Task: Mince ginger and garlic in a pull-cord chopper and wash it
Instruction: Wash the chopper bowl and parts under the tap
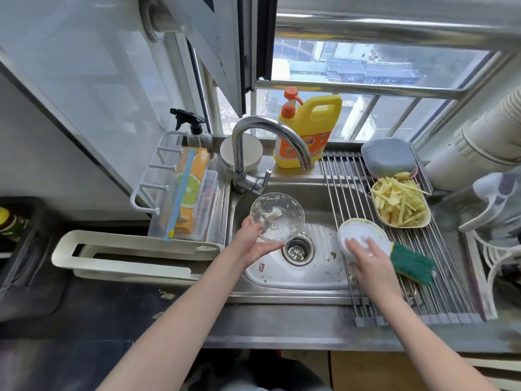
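Chopper bowl [277,217], residue-flecked, in left fingers [255,244]; right fingers [363,251] spread on lid [359,230].

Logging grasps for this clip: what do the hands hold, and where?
Left hand grips the chopper bowl by its near rim; right hand rests on the lid.

Your clear plastic chopper bowl [277,217] sits over the steel sink [293,273], left of the round white lid [363,235] on the roll-up metal rack [448,280]; the green scouring sponge [412,263] lies right of the lid.
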